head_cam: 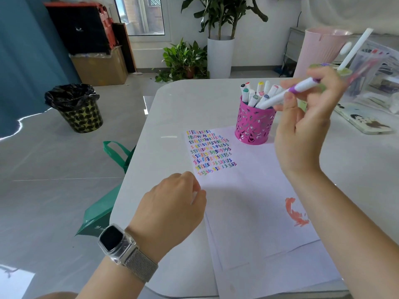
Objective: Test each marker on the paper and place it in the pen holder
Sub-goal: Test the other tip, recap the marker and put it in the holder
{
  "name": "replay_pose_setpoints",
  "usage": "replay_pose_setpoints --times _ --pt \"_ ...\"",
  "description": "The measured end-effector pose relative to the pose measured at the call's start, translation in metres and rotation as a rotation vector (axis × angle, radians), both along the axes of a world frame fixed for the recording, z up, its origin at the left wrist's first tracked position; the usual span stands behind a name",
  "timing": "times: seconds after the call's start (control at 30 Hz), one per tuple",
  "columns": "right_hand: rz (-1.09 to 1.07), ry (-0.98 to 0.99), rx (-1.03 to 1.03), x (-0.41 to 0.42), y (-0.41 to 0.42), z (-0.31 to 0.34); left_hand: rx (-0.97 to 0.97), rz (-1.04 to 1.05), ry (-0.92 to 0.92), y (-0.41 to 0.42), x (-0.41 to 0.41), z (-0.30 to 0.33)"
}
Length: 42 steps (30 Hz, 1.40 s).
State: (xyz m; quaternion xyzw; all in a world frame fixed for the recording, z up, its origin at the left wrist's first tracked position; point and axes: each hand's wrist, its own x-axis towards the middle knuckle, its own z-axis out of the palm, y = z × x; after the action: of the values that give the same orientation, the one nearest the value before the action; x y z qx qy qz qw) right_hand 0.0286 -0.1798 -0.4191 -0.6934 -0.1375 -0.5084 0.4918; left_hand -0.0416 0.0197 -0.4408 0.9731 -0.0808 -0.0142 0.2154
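A white sheet of paper (254, 197) lies on the table with rows of small coloured squiggles (210, 151) near its far left corner and an orange scribble (294, 212) at the right. A pink cut-out pen holder (253, 124) stands at the paper's far edge with several white markers in it. My right hand (306, 126) is raised beside the holder and pinches a white marker with purple bands (287, 91), its lower end over the holder's rim. My left hand (172, 203), watch on the wrist, rests loosely curled on the paper's left edge, holding nothing.
The white table (172, 117) has a rounded far corner. At the far right are a clear plastic bag of supplies (375, 67), a phone (364, 120) and a pink bin (317, 50). A green bag (101, 210) hangs at the table's left edge. A black-lined bin (75, 106) stands on the floor.
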Motion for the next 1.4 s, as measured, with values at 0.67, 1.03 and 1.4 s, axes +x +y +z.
replay_pose_setpoints --times 0.67,1.03,1.4 --pt "-0.179 0.245 -0.042 0.032 -0.008 -0.014 0.08 -0.046 -0.001 0.001 -0.001 0.002" --pt "-0.374 0.734 -0.587 0.023 -0.012 -0.016 0.124 -0.047 0.013 -0.001 -0.001 0.003" --pt "-0.426 0.766 -0.64 0.011 0.008 -0.026 0.157 -0.066 0.017 0.0 0.001 0.001"
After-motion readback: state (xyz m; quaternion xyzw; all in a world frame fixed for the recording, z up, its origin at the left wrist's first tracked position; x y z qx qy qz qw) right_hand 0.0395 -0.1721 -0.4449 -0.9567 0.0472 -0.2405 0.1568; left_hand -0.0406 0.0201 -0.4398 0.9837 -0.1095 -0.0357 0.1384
